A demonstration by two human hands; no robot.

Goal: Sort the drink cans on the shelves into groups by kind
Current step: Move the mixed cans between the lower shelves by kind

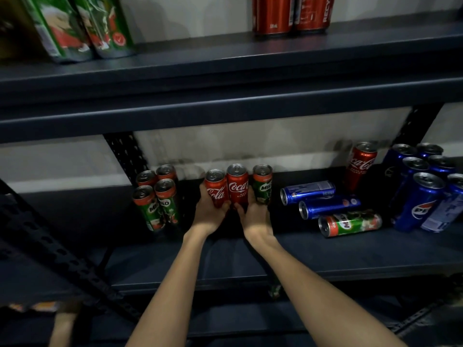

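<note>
On the middle shelf point(225, 261) my left hand point(209, 215) grips an upright red Coca-Cola can point(216, 187). Beside it my right hand point(255, 216) grips a second red Coca-Cola can point(237, 184), its fingers also reaching the green Milo can point(262, 184) standing just to the right. Several upright Milo cans point(156, 196) form a group at the left. Right of my hands lie two blue Pepsi cans point(318, 197) and one Milo can point(350, 222) on their sides. A lone Coca-Cola can point(359, 165) stands behind them, next to several upright Pepsi cans point(423, 191).
The upper shelf point(225, 63) holds green Milo cans point(80, 28) at the left and two red Coca-Cola cans point(293, 15) further right. Perforated dark uprights point(125, 156) frame the shelf. A diagonal brace point(50, 246) crosses at the lower left.
</note>
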